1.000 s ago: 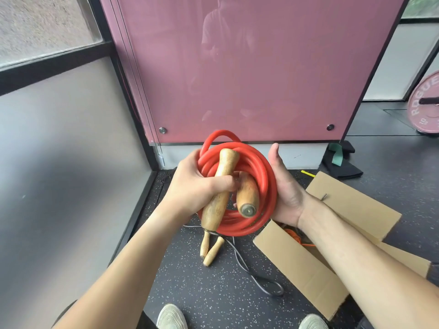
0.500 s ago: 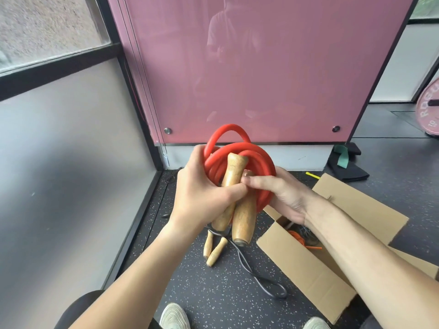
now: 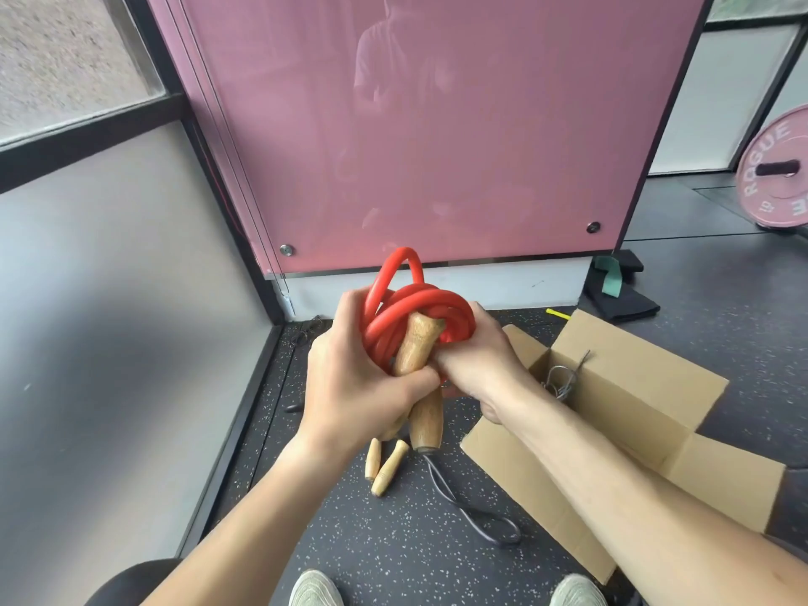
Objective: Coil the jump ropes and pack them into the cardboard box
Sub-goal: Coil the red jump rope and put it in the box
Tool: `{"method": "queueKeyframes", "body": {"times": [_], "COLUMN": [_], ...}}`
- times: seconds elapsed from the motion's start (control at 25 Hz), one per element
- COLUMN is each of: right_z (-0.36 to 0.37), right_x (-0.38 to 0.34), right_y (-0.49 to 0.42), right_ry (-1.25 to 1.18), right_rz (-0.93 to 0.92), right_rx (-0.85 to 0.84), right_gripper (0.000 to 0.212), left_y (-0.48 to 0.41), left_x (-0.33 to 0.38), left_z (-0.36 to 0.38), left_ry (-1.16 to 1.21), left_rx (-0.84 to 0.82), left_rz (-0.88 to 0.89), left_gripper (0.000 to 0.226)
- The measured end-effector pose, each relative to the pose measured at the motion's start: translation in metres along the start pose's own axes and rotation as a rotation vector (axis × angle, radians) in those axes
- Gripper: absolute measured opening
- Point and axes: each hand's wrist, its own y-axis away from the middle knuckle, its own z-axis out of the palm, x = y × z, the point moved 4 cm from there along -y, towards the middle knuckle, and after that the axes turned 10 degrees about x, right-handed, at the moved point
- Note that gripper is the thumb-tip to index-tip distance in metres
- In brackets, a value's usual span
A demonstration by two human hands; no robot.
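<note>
Both hands, left hand [image 3: 365, 387] and right hand [image 3: 478, 365], clamp their fingers around the coiled red jump rope [image 3: 419, 310] and its wooden handles [image 3: 417, 347], above the floor beside the open cardboard box [image 3: 634, 408]. A pink weight plate [image 3: 774, 168] reads "ROGUE".

At three o'clock I read "ROGUE" in white letters on the pink weight plate [image 3: 776, 166]; its small number is unclear.
</note>
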Motion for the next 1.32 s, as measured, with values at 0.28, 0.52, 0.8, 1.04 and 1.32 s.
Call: {"method": "queueKeyframes", "body": {"times": [0.28, 0.52, 0.8, 1.04, 1.32], "right_z": [-0.003, -0.028, -0.07, -0.066, -0.045], "right_x": [-0.007, -0.034, -0.061, -0.041, -0.002], "right_y": [0.001, 0.016, 0.005, -0.007, -0.001], "right_ry": [-0.164, 0.512, 0.63, 0.907, 0.484], "right_rz": [0.22, -0.006, -0.511, -0.766, 0.126], "right_rx": [-0.415, -0.35, -0.271, 0.115, 0.152], "right_gripper": [0.049, 0.056, 0.059, 0.025, 0.04], "left_y": [0.0, -0.022, -0.043, -0.033, -0.017], "left_x": [0.001, -0.01, -0.024, -0.014, -0.028], "left_z": [0.008, 0.002, -0.014, -0.011, 0.001], "left_ry": [0.02, 0.079, 0.312, 0.514, 0.523], "left_rx": [-0.088, -0.047, -0.075, -0.268, -0.09], "left_rz": [0.004, -0.117, -0.432, -0.444, -0.569], "left_gripper": [0.067, 0.058, 0.055, 0.053, 0.056]}}
